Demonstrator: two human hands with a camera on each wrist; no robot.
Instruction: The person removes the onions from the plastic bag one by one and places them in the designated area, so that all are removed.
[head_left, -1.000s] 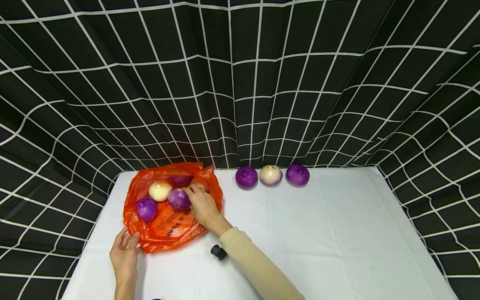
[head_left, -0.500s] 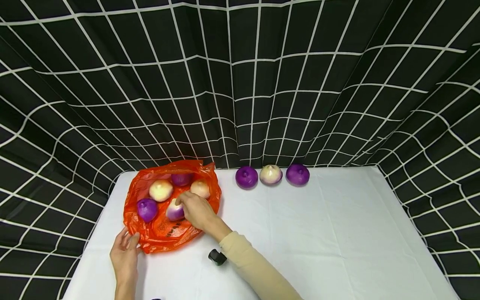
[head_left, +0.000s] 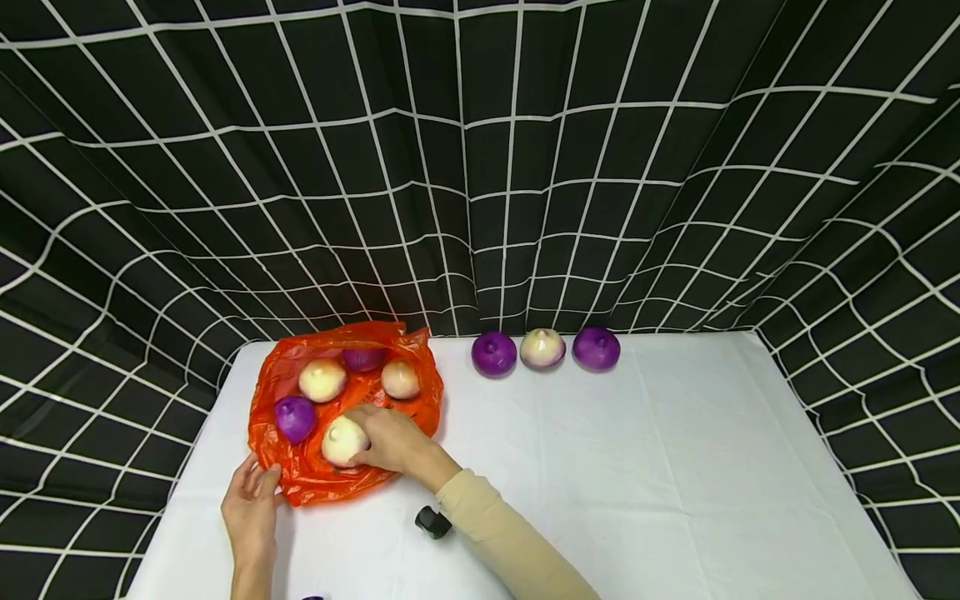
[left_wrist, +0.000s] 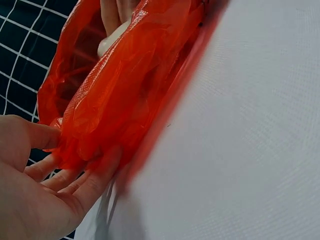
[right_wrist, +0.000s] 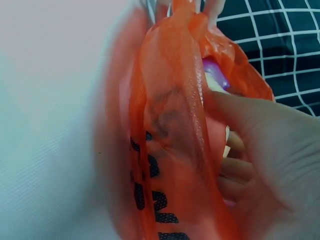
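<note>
Red, crinkled plastic bag point(head_left: 315, 487) lies just ahead of your left hand point(head_left: 251, 504), which pinches its near edge, probably so the mouth is held wide. Inside it, your right hand point(head_left: 395, 440) grips one round, cream-white onion point(head_left: 343, 442), thumb nearer you, likely for steadiness.

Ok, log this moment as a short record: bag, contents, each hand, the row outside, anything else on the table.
Bag: orange plastic, open, at the left of the white table
Contents visible: five onions, three showing pale, two purple
Left hand: pinches the bag's near-left edge
Right hand: inside the bag, gripping a pale-looking onion
Row outside: three onions along the back edge; purple, pale, purple
Other: small black object beside the right sleeve, identity unclear
</note>
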